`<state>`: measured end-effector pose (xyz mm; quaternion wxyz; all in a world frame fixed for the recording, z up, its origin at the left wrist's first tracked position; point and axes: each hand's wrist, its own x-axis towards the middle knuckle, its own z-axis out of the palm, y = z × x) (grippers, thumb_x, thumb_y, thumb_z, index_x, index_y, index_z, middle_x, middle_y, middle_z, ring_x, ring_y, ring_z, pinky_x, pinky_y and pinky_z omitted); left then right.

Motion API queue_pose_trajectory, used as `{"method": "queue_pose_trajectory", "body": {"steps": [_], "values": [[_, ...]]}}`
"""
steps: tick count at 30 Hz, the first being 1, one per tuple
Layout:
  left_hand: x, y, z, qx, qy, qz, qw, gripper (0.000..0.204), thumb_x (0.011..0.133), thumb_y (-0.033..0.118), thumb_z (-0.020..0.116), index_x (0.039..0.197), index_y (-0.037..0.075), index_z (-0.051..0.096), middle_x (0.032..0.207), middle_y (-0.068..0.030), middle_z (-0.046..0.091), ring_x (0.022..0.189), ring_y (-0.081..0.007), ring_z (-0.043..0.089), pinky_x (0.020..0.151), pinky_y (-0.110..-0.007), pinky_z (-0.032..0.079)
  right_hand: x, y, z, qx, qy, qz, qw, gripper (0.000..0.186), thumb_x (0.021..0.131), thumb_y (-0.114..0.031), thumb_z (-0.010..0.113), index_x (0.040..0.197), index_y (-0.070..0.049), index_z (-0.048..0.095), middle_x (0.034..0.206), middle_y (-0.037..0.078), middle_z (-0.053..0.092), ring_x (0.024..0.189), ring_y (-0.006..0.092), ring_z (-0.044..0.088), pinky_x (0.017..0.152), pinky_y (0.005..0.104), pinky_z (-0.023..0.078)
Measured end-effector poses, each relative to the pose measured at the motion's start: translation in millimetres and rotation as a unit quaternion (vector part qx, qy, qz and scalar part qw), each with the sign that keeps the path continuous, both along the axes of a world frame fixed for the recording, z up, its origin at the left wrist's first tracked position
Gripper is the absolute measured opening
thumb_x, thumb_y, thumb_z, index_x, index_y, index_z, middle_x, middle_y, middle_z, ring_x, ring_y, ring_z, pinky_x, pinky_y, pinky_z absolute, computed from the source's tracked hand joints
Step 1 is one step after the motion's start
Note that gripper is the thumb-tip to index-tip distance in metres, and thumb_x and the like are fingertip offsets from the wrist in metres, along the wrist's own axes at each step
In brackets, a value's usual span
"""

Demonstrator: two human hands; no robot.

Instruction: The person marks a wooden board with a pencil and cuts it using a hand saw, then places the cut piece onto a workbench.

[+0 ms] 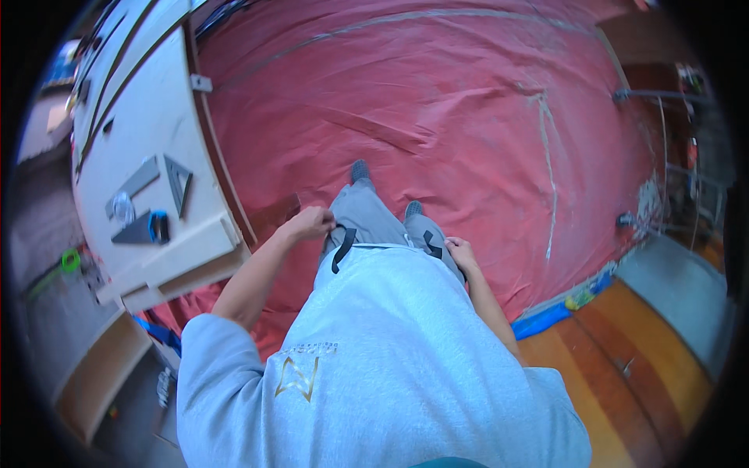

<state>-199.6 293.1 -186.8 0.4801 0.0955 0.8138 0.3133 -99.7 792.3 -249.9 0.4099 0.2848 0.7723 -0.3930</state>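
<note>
Both my hands are at the hips of my grey trousers [373, 221]. My left hand [310, 223] is closed, its fingertips pinching the fabric at the left hip beside a black strap [344, 249]. On the other side, my right hand [462, 254] is curled against the right hip, with its fingers closed at the trouser fabric near a second black strap [432, 245]. Part of that hand is hidden by the angle. A light grey shirt [390, 335] hangs over the waistband. My feet stand on a red sheet [421, 101] spread over the floor.
To the left stands a pale workbench [148, 86] with a set square [178, 185], a tape measure [158, 226] and a roll of clear tape [122, 207]. Metal rods [663, 95] stick in at the right. Orange-brown boards [616, 359] lie at lower right beside the sheet's blue edge [542, 318].
</note>
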Motion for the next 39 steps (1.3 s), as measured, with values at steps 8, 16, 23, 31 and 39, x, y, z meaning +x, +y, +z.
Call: {"method": "queue_pose_trajectory", "body": {"steps": [8, 16, 23, 31, 39], "values": [[138, 127, 8, 0.113, 0.117, 0.179, 0.970, 0.024, 0.103, 0.020, 0.060, 0.110, 0.001, 0.074, 0.102, -0.0205, 0.075, 0.101, -0.0359, 0.073, 0.088, -0.045, 0.055, -43, 95, -35, -0.033, -0.050, 0.084, 0.995, 0.032, 0.108, -0.027, 0.067, 0.129, -0.004, 0.075, 0.100, 0.007, 0.075, 0.081, 0.0178, 0.069, 0.065, 0.0358, 0.058], [193, 156, -16, 0.240, -0.005, 0.310, 0.920, 0.037, 0.111, 0.021, 0.045, 0.127, -0.002, 0.070, 0.124, -0.0183, 0.076, 0.108, -0.0340, 0.071, 0.098, -0.046, 0.052, -65, 93, -23, -0.001, 0.007, 0.168, 0.986, 0.029, 0.109, -0.024, 0.065, 0.127, -0.003, 0.074, 0.098, 0.006, 0.072, 0.074, 0.0164, 0.067, 0.058, 0.0349, 0.058], [269, 108, -50, 0.221, 0.031, 0.367, 0.903, 0.037, 0.112, 0.021, 0.046, 0.129, -0.002, 0.070, 0.124, -0.0182, 0.076, 0.109, -0.0332, 0.072, 0.099, -0.045, 0.053, -18, 21, -12, -0.044, 0.018, 0.152, 0.987, 0.033, 0.106, -0.024, 0.068, 0.129, -0.001, 0.075, 0.100, 0.010, 0.076, 0.077, 0.0198, 0.072, 0.062, 0.0383, 0.062], [378, -12, -70, 0.191, 0.067, 0.377, 0.904, 0.038, 0.113, 0.022, 0.047, 0.131, -0.001, 0.070, 0.124, -0.0181, 0.076, 0.109, -0.0323, 0.072, 0.100, -0.045, 0.053, 73, -65, 6, 0.023, -0.013, 0.190, 0.981, 0.030, 0.106, -0.026, 0.067, 0.121, -0.003, 0.079, 0.083, 0.006, 0.072, 0.067, 0.0162, 0.066, 0.059, 0.0356, 0.053], [517, -91, -42, 0.152, 0.089, 0.332, 0.927, 0.038, 0.114, 0.022, 0.048, 0.133, -0.001, 0.070, 0.124, -0.0180, 0.076, 0.109, -0.0315, 0.072, 0.100, -0.044, 0.053, 164, -173, 39, -0.024, 0.120, 0.371, 0.921, 0.039, 0.107, -0.027, 0.062, 0.131, 0.003, 0.073, 0.119, 0.025, 0.079, 0.106, 0.0361, 0.077, 0.094, 0.0429, 0.058]]}}
